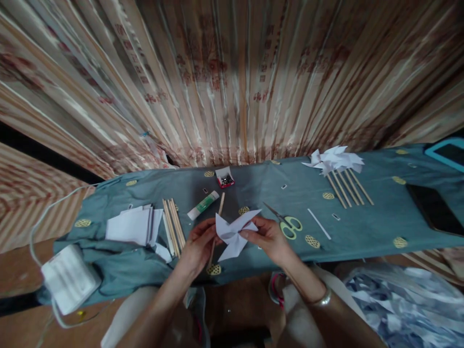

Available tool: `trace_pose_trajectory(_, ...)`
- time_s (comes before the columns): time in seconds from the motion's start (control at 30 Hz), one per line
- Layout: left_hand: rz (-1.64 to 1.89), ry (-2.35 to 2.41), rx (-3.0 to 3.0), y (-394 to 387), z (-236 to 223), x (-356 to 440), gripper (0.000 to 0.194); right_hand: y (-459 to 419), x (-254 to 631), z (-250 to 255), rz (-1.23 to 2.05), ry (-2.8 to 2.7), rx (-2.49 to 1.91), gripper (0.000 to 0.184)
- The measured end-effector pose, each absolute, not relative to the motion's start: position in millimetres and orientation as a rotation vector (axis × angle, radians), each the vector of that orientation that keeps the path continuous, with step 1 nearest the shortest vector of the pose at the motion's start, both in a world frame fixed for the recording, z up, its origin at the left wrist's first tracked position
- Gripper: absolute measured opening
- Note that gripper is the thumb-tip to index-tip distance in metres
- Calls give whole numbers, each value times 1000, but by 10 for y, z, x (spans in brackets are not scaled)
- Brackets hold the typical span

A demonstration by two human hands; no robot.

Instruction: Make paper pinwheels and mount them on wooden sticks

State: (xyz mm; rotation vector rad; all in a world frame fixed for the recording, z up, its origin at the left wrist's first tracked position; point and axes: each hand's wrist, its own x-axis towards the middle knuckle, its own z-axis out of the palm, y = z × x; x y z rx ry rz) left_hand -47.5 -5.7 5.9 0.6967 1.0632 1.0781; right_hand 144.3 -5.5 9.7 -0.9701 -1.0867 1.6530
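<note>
Person's seated at the cloth-covered worktop, both hands on a white paper pinwheel just above its near edge, approx. mid. L hand: grip clamped on the pinwheel's L side; a thin stick runs behind/under those fingers, can't tell if it's gripped too. R hand: grip pinched together on the paper, thumb nr the centre.

Scissors lie just R of the R hand, w/ a white strip further over. Glue stick & small red box, lid up, sit beyond the hands. To the L: loose sticks next to a paper stack. Far R: a bunch of pinwheels on sticks, then a dark phone. Plastic bag of scraps is below the worktop, R side; patterned curtain hangs behind.
</note>
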Motion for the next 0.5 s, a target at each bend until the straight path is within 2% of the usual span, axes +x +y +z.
trace_pose_trajectory(0.27, 943, 981, 447, -185, 131, -312, 46, -85, 1347, 215, 1484, -1032, -944, 22)
trace_pose_trajectory(0.5, 924, 982, 583, -248, 117, -330, 37, -161, 1307, 235, 1112, -1251, -985, 9)
